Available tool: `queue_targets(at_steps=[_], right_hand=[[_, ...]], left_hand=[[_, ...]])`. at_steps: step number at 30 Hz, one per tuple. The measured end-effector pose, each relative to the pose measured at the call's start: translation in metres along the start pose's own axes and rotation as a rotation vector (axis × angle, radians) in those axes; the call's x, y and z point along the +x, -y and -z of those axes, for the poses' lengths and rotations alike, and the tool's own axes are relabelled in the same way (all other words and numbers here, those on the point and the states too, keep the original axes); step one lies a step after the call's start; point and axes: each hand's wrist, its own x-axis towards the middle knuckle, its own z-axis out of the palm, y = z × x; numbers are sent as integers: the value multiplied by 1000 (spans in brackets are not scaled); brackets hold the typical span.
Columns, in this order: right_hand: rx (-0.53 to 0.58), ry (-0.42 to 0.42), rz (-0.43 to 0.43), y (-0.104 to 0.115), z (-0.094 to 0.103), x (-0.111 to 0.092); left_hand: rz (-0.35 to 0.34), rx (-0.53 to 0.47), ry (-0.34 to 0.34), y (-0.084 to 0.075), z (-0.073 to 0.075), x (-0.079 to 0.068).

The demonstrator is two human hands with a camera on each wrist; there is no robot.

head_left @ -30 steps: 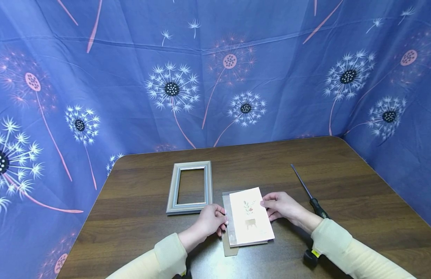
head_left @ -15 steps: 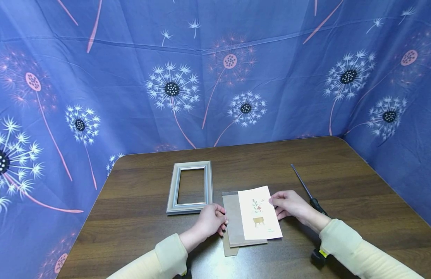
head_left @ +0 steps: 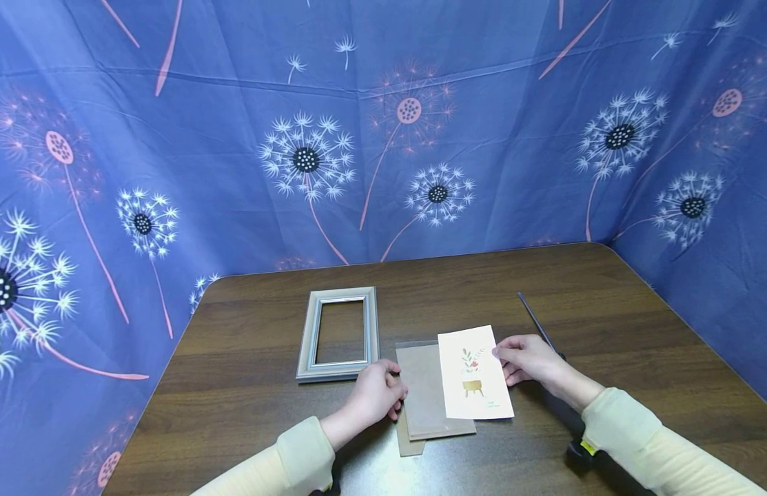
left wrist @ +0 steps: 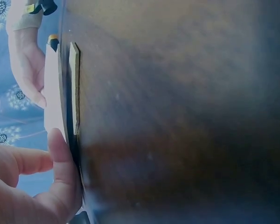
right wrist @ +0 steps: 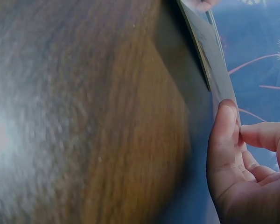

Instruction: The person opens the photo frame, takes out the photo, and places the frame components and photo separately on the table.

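Observation:
A white print card with a plant in a brown pot is pinched at its right edge by my right hand. It is held partly over a brown backing board, on which a clear sheet seems to lie. My left hand pinches the left edge of that board. A narrow tan strip sticks out below the board. In the right wrist view, thumb and forefinger meet on the edge of the card. The left wrist view shows the left hand at the board's near end.
An empty silver-grey picture frame lies on the brown table, just beyond my left hand. A screwdriver lies at the right, its handle hidden behind my right hand and forearm. A blue patterned cloth hangs behind the table.
My right hand has drawn the card rightward and slightly away, off most of the backing board, uncovering its left part. The left hand has stayed in place.

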Motion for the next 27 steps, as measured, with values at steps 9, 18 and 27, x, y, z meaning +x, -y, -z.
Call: queue_targets(at_steps=[9,18,27], right_hand=[[-66,-42,-17,4,11,-4],[-104,-57,-43,8,21,-5],[-116,-39,-9,14,30,-8]], left_hand=[[-29,119,-9,-4,3,-4],[-42,150,-7,-4,4,-4],[-36,178,-19,-5,3,-4]])
